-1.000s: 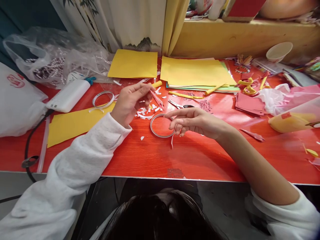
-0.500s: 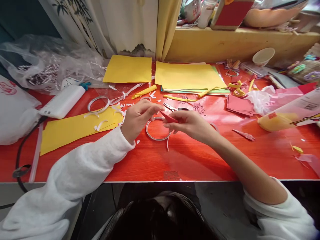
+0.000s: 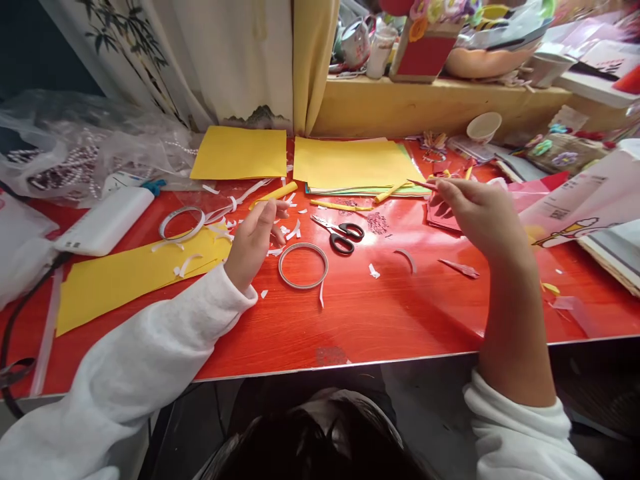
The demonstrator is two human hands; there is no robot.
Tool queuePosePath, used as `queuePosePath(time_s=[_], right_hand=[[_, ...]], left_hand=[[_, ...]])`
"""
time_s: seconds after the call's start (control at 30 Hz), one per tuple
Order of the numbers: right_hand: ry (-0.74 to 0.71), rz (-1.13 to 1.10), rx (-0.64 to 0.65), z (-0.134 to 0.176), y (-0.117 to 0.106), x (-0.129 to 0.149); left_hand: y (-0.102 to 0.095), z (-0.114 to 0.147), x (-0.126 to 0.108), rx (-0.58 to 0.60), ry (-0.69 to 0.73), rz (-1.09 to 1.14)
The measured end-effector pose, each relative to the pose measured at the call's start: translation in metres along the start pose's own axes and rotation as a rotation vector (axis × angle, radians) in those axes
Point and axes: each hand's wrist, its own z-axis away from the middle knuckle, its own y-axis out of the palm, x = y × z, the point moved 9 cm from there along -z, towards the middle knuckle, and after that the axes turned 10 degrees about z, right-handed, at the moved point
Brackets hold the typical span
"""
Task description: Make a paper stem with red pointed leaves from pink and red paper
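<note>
- Red glossy surface point(image 3: 390, 313) runs under a yellow ledge and curtain, littered with paper scraps.
- Left hand point(image 3: 253, 240) hangs loosely open, gripping nothing, just above white paper snippets point(image 3: 293, 230) and beside a tape ring point(image 3: 303, 265); a careless sweep could scatter those snippets or catch the ring.
- Black-handled scissors point(image 3: 340, 235) lie apart, between the hands.
- Right hand point(image 3: 477, 210) pinches a thin red paper strip point(image 3: 423, 184), raised above the pink paper stack point(image 3: 443, 213).
- That strip's long axis runs roughly left-right, free tip pointing left and slightly up; being so slender, it could bend or slip from the pinch.
</note>
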Motion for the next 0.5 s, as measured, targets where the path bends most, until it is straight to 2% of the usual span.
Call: queuePosePath(time_s=[0.07,0.1,0.17,0.27,0.37,0.5], right_hand=[[0.013,0.032,-0.018,0.013,-0.004,-0.014],[0.036,0.073,-0.080,0.021,-0.010,-0.023],[0.062,0.081,-0.082,0.033,-0.008,-0.040],[0.078,0.269,-0.045,0.040,0.002,-0.061],[0.035,0.371,-0.013,0.037,0.012,-0.066],[-0.007,0.292,-0.038,0.034,0.018,-0.058]], left_hand=[[0.006,0.003,0.001,0.047,0.009,-0.045],[0.009,0.005,0.001,0.067,0.016,-0.077],[0.013,0.009,0.001,0.095,0.030,-0.144],[0.015,0.011,0.000,0.107,0.056,-0.201],[0.014,0.010,-0.001,0.104,0.073,-0.223],[0.015,0.011,0.001,0.116,0.084,-0.259]])
